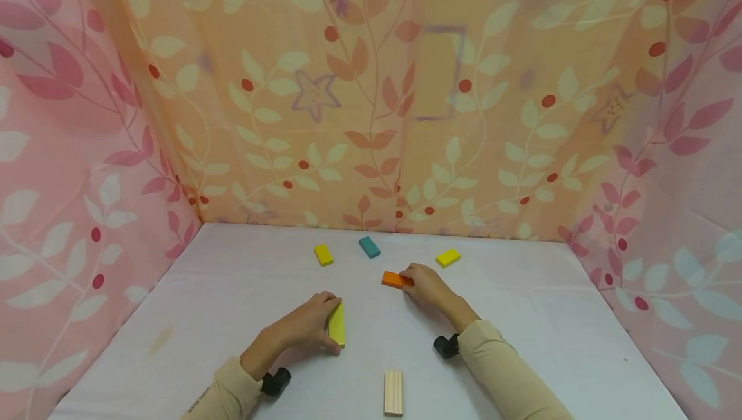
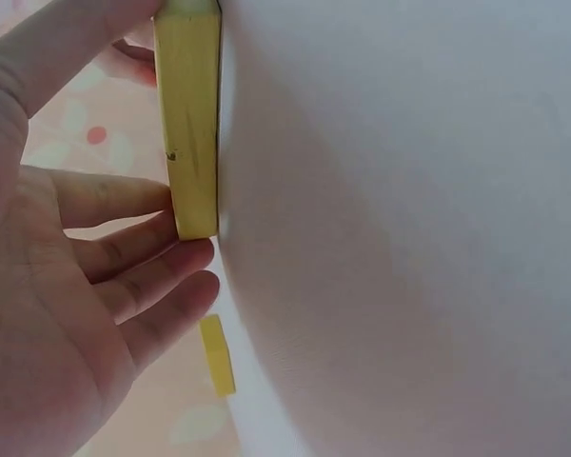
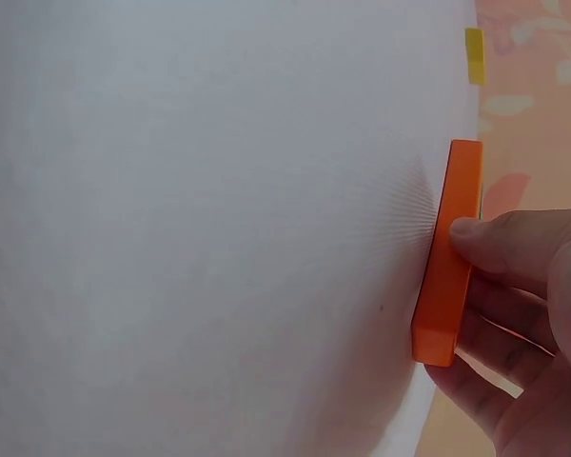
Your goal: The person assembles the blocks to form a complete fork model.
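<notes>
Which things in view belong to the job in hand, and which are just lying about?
Apparently in the job:
held yellow block, in the left hand
orange block, in the right hand

Seemingly just lying about, untouched:
teal block
back left yellow block
back right yellow block
wooden block

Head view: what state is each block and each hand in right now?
Left hand: gripping the nearest yellow block.
Right hand: gripping the orange block.
nearest yellow block: held; whether lifted, can't tell.
orange block: held; whether lifted, can't tell.
far-left yellow block: lying down, untouched.
teal block: lying down, untouched.
far-right yellow block: lying down, untouched.
bare wooden block: lying down, untouched.
</notes>
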